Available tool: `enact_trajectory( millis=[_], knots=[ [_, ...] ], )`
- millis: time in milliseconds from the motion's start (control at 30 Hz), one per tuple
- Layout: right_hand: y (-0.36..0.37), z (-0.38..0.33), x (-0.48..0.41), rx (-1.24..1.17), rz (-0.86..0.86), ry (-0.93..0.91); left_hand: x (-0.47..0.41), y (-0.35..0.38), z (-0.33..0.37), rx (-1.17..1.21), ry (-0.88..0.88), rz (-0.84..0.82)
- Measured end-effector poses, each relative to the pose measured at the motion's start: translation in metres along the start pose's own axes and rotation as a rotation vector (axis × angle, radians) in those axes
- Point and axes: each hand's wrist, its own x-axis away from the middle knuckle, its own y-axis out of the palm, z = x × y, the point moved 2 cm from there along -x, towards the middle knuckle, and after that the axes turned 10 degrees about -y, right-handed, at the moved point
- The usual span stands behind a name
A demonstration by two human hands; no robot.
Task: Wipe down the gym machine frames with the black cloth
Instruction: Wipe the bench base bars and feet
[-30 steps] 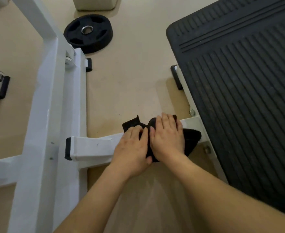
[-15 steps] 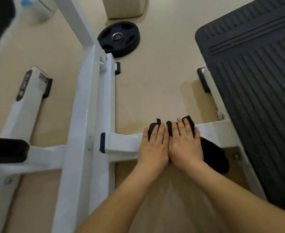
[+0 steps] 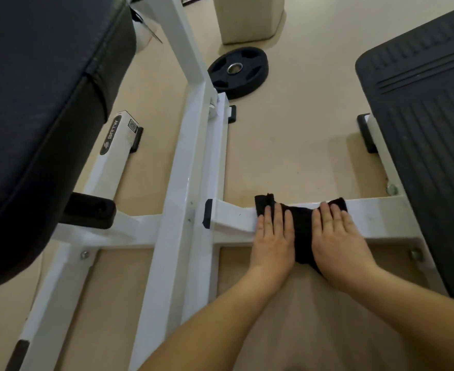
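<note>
Black cloth (image 3: 302, 228): draped across the white floor bar (image 3: 375, 214) of the machine frame, between the bar's black end cap (image 3: 208, 216) at left and the ribbed black platform (image 3: 429, 156) at right, near edge hanging off the bar. Pinned under 2 hands set slightly apart. Left hand (image 3: 272, 236) flat on the cloth's left end, fingers straight, pressing, not curled round it. Right hand (image 3: 336, 239) flat on the right end, likewise. Beyond, on the beige floor (image 3: 300, 143), 1 black weight plate (image 3: 237, 72); far left, a black padded seat (image 3: 33, 116).

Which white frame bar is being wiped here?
The short crossbar with the black end cap: left hand and right hand press the black cloth on it. Other bars are untouched.
</note>
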Motion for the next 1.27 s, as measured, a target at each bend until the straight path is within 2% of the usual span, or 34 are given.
enact_trajectory(
  millis=[67, 133, 200, 267, 367, 433, 500, 600, 633, 700, 800, 867, 900, 933, 967, 1000, 1067, 1133, 1200, 1267],
  knots=[
    [-0.005, 0.012, 0.003, 0.013, -0.082, 0.069, -0.017, -0.001, 0.02, 0.063, 0.065, 0.012],
    [-0.013, 0.013, 0.003, -0.043, -0.068, 0.099, -0.027, -0.004, 0.027, 0.063, 0.167, 0.004],
    [-0.026, 0.015, 0.005, -0.172, -0.029, 0.087, -0.027, -0.018, 0.019, 0.174, 0.217, -0.07],
    [-0.043, 0.021, 0.012, -0.473, -0.04, 0.129, -0.016, -0.043, 0.009, 0.523, 0.105, -0.225],
    [-0.079, 0.038, 0.028, -1.223, -0.142, 0.33, 0.013, -0.086, -0.002, 1.176, -0.368, -0.419],
    [-0.117, 0.051, 0.042, -1.45, -0.151, 0.344, 0.04, -0.112, -0.01, 1.521, -0.539, -0.545],
    [-0.159, 0.066, 0.06, -1.585, -0.118, 0.355, 0.068, -0.145, -0.01, 1.798, -0.515, -0.678],
    [-0.221, 0.083, 0.086, -1.888, -0.129, 0.497, 0.106, -0.206, 0.005, 2.062, -0.456, -0.774],
    [-0.241, 0.086, 0.095, -1.96, -0.144, 0.564, 0.115, -0.227, 0.011, 2.089, -0.465, -0.767],
    [-0.278, 0.088, 0.115, -2.078, -0.177, 0.703, 0.132, -0.267, 0.023, 1.974, -0.543, -0.658],
    [-0.337, 0.094, 0.143, -2.164, -0.213, 0.784, 0.157, -0.335, 0.028, 1.63, -0.725, -0.3],
    [-0.377, 0.101, 0.157, -2.164, -0.193, 0.769, 0.174, -0.387, 0.026, 1.636, -0.704, -0.121],
    [-0.396, 0.104, 0.162, -2.162, -0.169, 0.734, 0.18, -0.412, 0.025, 1.736, -0.625, -0.148],
    [-0.416, 0.106, 0.167, -2.164, -0.149, 0.672, 0.183, -0.437, 0.027, 1.849, -0.531, -0.252],
    [-0.433, 0.106, 0.17, -2.166, -0.132, 0.59, 0.186, -0.456, 0.03, 1.898, -0.471, -0.343],
    [-0.453, 0.106, 0.171, -2.158, -0.121, 0.5, 0.187, -0.474, 0.029, 1.865, -0.446, -0.364],
    [-0.488, 0.103, 0.17, -2.068, -0.128, 0.324, 0.18, -0.5, 0.017, 1.719, -0.515, -0.25],
    [-0.515, 0.098, 0.159, -1.83, -0.075, 0.216, 0.169, -0.521, -0.006, 1.636, -0.652, -0.092],
    [-0.532, 0.096, 0.139, -1.638, 0.041, 0.228, 0.152, -0.535, -0.034, 1.686, -0.702, -0.05],
    [-0.547, 0.096, 0.117, -1.604, 0.097, 0.291, 0.135, -0.545, -0.06, 1.69, -0.718, -0.08]
  ],
)
